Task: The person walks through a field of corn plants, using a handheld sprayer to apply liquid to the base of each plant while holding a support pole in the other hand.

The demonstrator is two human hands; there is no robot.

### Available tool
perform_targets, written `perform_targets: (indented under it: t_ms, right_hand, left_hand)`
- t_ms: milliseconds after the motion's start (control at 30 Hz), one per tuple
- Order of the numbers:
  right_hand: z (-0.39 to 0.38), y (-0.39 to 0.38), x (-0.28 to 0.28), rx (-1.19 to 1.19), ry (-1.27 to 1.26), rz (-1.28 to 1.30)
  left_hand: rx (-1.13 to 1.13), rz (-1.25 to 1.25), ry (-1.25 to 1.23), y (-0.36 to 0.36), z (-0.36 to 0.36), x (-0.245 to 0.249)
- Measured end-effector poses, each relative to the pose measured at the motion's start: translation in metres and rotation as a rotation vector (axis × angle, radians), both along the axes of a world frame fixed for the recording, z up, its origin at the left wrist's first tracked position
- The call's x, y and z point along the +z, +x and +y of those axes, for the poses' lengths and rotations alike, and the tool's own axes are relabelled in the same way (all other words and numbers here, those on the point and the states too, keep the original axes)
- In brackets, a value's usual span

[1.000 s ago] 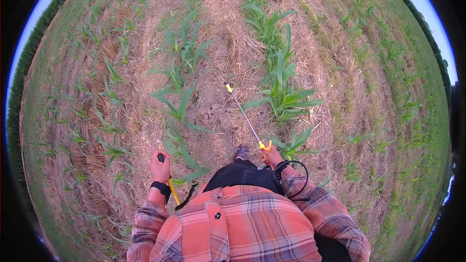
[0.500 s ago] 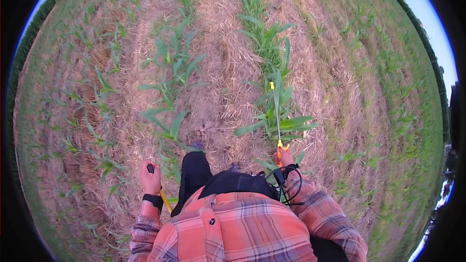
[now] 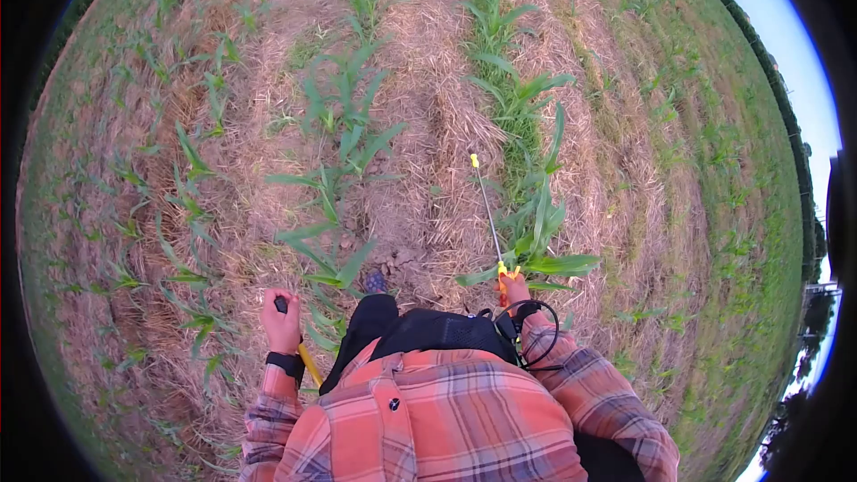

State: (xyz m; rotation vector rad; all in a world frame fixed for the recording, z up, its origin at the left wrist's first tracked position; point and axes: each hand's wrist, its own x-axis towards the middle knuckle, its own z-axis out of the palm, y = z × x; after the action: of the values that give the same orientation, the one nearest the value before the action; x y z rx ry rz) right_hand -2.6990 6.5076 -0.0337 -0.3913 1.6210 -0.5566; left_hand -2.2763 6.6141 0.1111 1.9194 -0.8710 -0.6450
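Note:
My right hand (image 3: 515, 288) is closed around the orange handle of a spray wand (image 3: 487, 214). Its thin metal tube points ahead and slightly left, ending in a yellow nozzle (image 3: 475, 161) over the straw between two plant rows. On the left, my left hand (image 3: 282, 321) is wrapped around the black grip of a pump lever (image 3: 310, 364), whose yellow bar runs back beside my hip. A leafy corn plant (image 3: 544, 245) stands just right of the wand, its leaves near my right hand.
Corn rows (image 3: 344, 116) run forward on both sides of a straw-covered strip (image 3: 428, 107). My shoe (image 3: 376, 282) shows on bare soil beside the left row. A black cable (image 3: 546, 339) loops at my right wrist. Trees line the field's far edge.
The wand's nozzle has swung left, off the right row's leaves and over the straw. Plants ahead have shifted right in view. Both hands keep their grips.

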Motion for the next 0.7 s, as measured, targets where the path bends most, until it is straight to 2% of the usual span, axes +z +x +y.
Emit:
perform_targets:
  t_ms: [67,233,300,367,433,633,700]
  right_hand:
    - [-0.013,0.03,0.013,0.127,0.003,0.004]
    - [-0.032,0.091,0.03,0.266,-0.043,-0.026]
    - [-0.041,0.112,0.044,0.445,-0.098,0.043]
    - [-0.048,0.124,0.05,0.481,-0.096,0.066]
    - [-0.06,0.132,0.06,0.561,-0.044,0.062]
    - [-0.105,0.121,0.039,0.57,-0.048,0.043]
    - [-0.13,0.112,0.032,0.457,0.006,-0.042]
  left_hand:
    - [0.026,0.067,-0.052,0.014,-0.006,0.002]
    - [0.022,0.033,0.042,0.046,-0.02,0.006]
    - [0.023,-0.004,0.045,0.053,-0.026,-0.003]
    - [0.028,-0.045,0.048,0.058,-0.032,-0.003]
    - [0.048,0.045,0.01,0.058,-0.042,0.002]
    - [0.096,0.11,-0.003,0.056,-0.076,-0.001]
    - [0.091,0.029,0.01,0.049,-0.098,-0.001]
